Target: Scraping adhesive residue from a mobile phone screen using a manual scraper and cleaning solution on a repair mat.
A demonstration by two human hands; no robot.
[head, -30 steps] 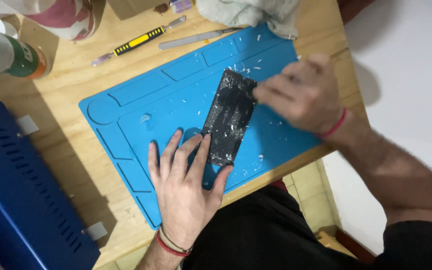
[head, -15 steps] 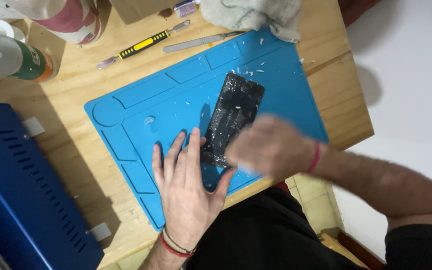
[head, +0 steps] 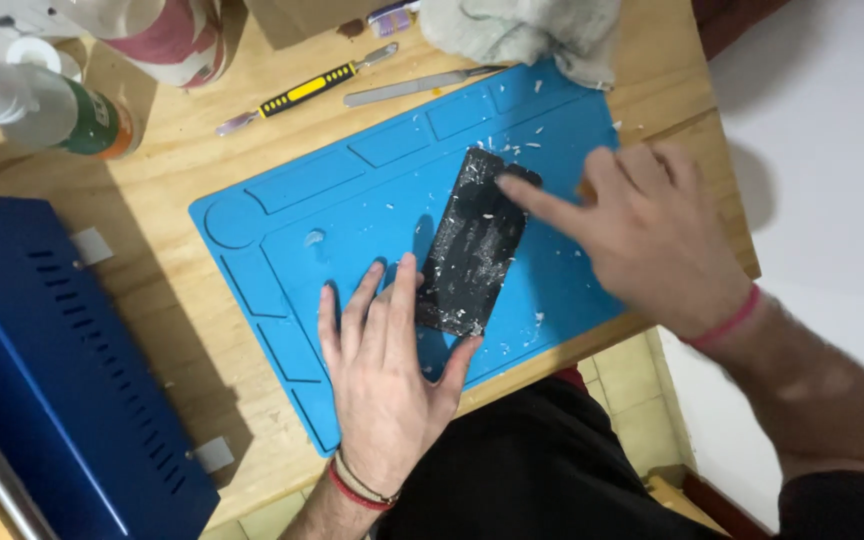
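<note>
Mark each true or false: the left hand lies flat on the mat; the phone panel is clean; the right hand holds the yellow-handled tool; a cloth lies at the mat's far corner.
1. Left hand lies flat on the blue mat: true.
2. Phone panel is clean: false, pale flecks cover it.
3. Right hand holds the yellow-handled tool: false, the tool lies on the wooden table.
4. A cloth lies at the mat's far corner: true.

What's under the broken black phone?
The phone lies on a blue mat strewn with white flakes. The left hand steadies its lower edge; the right hand touches its top. Beneath it, the mat is hidden.
</note>
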